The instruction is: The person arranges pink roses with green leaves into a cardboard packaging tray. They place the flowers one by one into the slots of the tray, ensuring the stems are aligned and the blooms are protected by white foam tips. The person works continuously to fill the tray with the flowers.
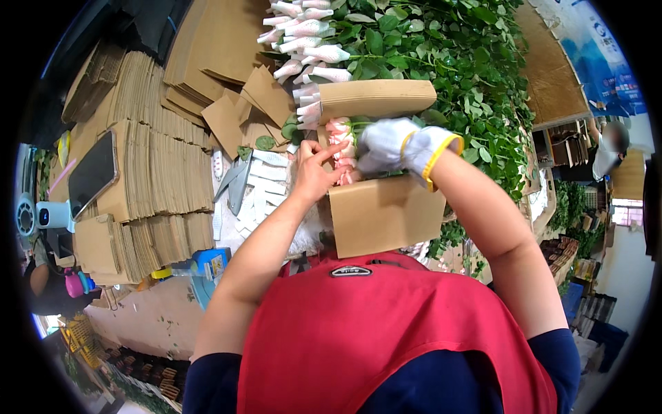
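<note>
The pink roses [339, 141] lie in a row between the tan cardboard flap [387, 217] nearest the red apron [386, 317] and the layered cardboard [379, 100] beyond. The bare left hand [314, 169] is on them, its fingers [332, 150] spread apart and touching the petals; the gloved right hand [393, 146] is just beside the blooms on the stem side, too blurred to tell whether its fingers are together or clamped on anything. Petals could bruise if the bare fingertips press hard, and a quick tug from the gloved side could drag the heads out of line. The flap's near edge sits close to the apron, so leaning in could crease it. Rightward, leafy stems [441, 62] crowd in and could snag a sleeve-wide sweep. Leftward, grey scissors [238, 185] and white strips [269, 196] occupy the low space before the cardboard stacks [165, 165]
</note>
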### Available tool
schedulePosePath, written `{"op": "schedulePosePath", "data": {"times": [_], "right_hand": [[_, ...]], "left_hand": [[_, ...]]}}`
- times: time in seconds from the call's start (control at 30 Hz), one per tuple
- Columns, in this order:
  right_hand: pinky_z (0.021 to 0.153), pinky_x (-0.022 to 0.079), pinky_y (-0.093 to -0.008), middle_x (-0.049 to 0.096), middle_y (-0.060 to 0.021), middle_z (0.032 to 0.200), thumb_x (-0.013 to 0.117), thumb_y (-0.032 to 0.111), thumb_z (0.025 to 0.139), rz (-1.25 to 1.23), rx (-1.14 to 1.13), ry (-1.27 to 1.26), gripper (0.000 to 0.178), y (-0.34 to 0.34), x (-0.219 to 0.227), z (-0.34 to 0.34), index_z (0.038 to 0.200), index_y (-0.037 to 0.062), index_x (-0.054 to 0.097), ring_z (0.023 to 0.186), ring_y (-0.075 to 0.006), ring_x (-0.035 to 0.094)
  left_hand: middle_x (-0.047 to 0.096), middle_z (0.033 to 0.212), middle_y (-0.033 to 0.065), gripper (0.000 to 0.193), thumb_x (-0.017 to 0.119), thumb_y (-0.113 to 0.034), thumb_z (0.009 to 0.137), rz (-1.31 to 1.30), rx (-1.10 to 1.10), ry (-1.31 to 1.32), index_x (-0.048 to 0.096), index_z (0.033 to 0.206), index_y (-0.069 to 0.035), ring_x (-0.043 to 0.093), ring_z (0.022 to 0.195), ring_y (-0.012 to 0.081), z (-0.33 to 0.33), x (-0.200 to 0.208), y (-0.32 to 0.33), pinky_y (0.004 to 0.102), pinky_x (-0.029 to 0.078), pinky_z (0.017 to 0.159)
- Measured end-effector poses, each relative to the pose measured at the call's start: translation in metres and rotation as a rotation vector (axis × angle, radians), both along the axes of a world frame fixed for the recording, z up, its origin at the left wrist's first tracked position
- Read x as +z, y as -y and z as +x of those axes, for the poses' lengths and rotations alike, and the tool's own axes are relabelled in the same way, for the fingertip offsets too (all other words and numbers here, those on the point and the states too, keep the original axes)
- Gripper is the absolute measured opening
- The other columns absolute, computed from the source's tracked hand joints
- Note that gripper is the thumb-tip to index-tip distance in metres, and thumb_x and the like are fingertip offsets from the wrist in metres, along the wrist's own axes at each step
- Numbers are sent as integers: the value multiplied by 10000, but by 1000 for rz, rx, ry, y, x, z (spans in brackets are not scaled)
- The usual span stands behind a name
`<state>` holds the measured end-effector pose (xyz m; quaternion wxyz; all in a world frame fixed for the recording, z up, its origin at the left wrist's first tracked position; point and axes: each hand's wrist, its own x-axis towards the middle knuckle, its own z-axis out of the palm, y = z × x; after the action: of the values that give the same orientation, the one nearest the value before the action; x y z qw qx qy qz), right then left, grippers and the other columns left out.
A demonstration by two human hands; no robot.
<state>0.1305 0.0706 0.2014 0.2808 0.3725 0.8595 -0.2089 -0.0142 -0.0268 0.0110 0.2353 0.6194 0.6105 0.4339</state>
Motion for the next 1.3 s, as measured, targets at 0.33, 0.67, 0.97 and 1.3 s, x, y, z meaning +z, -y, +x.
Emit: {"op": "schedulePosePath", "data": {"times": [0.33,0.67,0.97,1.3], "right_hand": [[820,550,-458,732,-189,944,530,553,913,-149,104,151,522,4,-17,5,960,86,758,891,-376,705],[781,558,-475,727,-202,880,541,606,903,-151,137,135,573,-3,-32,-2,898,76,760,842,-395,708],[759,557,-484,710,-211,810,585,557,888,-173,67,94,508,-6,-37,2,839,79,749,795,-411,698],[701,562,-478,703,-227,916,686,241,845,324,-151,-559,264,-10,-59,16,1028,56,642,819,-394,691]], "left_hand": [[442,1016,39,561,878,-214,695,-79,-9,45,735,1223,-337,486,999,212,2,8,5,349,404,949],[437,1021,59,554,870,-164,693,-188,-17,100,740,1213,-306,471,1017,235,0,22,10,361,425,958],[443,949,41,589,894,-162,628,-62,1,60,756,1182,-306,482,935,242,2,8,9,370,435,898],[443,967,52,571,894,-220,631,-97,3,67,758,1178,-310,468,950,250,1,11,8,386,413,901]]}}
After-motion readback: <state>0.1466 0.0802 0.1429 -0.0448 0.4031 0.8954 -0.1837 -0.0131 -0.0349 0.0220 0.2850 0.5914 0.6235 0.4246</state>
